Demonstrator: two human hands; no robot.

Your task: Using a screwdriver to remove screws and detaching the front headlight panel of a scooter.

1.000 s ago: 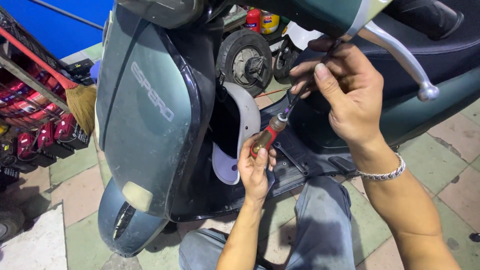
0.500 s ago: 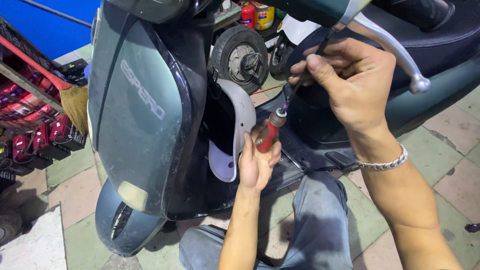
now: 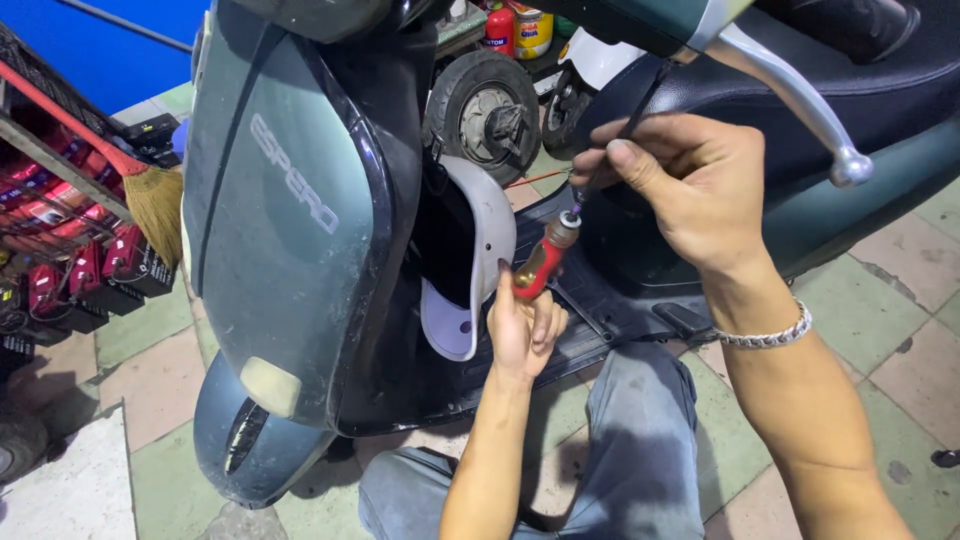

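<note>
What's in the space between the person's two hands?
In the head view, a red-handled screwdriver spans it: the left hand holds the handle, and the right hand steadies the dark shaft near the scooter.

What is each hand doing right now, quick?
Left hand: closed around the red-handled screwdriver.
Right hand: fingers pinched at the screwdriver's upper end, beside a thin black cable; exact grip cannot be told.

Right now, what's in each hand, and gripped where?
The left hand holds a screwdriver by its red handle. The right hand pinches the upper end of its dark shaft at the fingertips.
</note>
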